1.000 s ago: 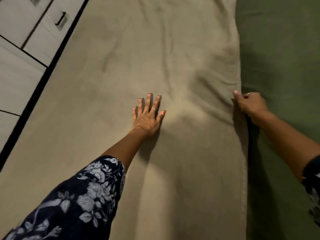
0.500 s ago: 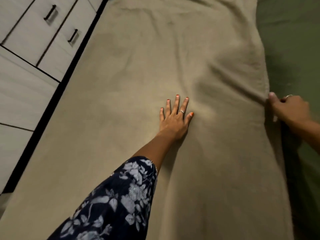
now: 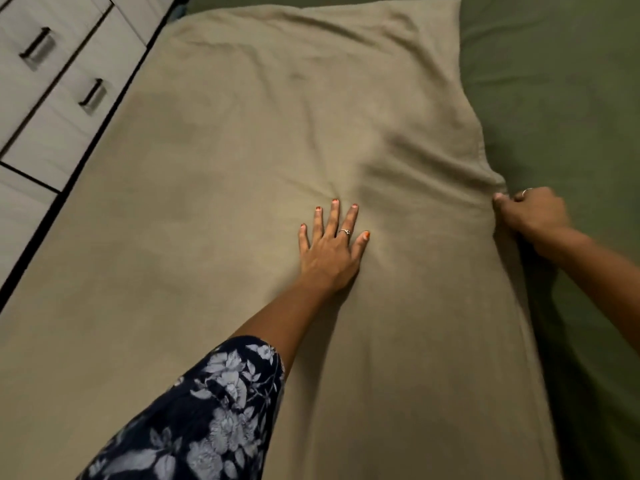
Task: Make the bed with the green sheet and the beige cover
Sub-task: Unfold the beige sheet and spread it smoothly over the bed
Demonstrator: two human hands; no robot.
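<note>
Pale drawers (image 3: 59,98) with dark handles stand left of the cover (image 3: 225,209), which we have spread over most of the bed. Right of the cover, and beyond its far edge, the sheet (image 3: 561,98) lies bare. Our left hand (image 3: 330,251) rests flat on the cover's middle, fingers straight and slightly spread. Our right hand (image 3: 531,213) pinches the cover's right edge, fingers curled round the cloth, and creases run from that grip toward the left hand. Our floral sleeve (image 3: 207,417) crosses the cover's near part.
</note>
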